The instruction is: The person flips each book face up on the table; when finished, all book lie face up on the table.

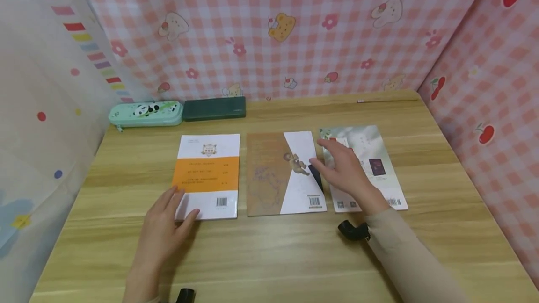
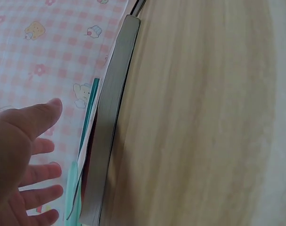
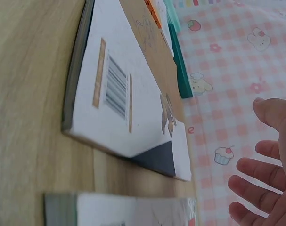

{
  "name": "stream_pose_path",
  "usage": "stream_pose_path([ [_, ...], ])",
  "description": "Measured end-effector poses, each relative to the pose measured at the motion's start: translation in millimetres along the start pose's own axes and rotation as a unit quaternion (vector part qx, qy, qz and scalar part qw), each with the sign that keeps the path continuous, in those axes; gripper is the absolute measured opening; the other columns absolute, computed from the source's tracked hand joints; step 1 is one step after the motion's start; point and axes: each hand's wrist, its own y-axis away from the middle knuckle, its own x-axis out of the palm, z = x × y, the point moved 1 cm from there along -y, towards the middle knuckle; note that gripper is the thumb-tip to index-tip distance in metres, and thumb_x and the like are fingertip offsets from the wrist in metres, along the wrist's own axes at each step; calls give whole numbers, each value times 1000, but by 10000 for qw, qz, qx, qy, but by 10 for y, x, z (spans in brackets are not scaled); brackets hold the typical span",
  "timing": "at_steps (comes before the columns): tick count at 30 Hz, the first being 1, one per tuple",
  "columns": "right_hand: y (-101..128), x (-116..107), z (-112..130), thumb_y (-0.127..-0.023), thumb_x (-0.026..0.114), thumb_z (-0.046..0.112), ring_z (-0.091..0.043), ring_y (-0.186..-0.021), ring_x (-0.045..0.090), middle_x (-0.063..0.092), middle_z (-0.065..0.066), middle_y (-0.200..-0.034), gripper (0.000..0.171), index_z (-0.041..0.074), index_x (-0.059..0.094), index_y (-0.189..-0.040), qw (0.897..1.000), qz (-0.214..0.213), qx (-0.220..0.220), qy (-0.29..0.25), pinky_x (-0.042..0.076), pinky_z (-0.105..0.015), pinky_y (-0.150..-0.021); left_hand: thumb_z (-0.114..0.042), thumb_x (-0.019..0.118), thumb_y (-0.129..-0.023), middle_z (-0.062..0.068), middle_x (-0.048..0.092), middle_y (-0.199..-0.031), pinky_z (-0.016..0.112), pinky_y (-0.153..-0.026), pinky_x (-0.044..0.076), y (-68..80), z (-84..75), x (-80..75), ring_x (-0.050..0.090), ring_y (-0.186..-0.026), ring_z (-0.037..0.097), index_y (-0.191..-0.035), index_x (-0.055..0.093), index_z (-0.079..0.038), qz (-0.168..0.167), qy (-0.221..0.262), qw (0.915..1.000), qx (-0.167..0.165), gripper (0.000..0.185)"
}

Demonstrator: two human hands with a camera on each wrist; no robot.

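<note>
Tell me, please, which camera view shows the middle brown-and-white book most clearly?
The head view: the brown-and-white book lies whole, between its two neighbours. The right wrist view shows it close but slanted, with its barcode plain. The left wrist view shows only book edges; I cannot tell whether this one is among them.

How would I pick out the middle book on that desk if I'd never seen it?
On the wooden desk, three books lie in a row with back covers up. The middle book lies between the orange-banded book and the pale book under the right hand. Only its cover is split diagonally into brown and white.
</note>
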Motion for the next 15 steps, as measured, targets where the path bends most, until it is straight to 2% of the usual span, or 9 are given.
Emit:
stream_pose_path([
  [6, -71, 92, 31, -95, 72, 30, -38, -133, 51, 59, -20, -140, 57, 0, 56, -140, 9996, -19, -240, -136, 40, -55, -112, -30, 80, -88, 34, 41, -148, 68, -110, 34, 40, 28, 20, 39, -135, 52, -137, 54, 10, 652, -60, 9969, -432, 69],
  [15, -201, 165, 118, -95, 72, 29, -35, -126, 57, 63, -19, -134, 55, 0, 56, -140, 9984, 77, -329, -454, 44, -54, -108, -32, 80, -88, 38, 33, -152, 66, -114, 30, 80, 59, 43, 33, -140, 54, -139, 49, 16, 1008, -6, 9936, -509, 76],
])
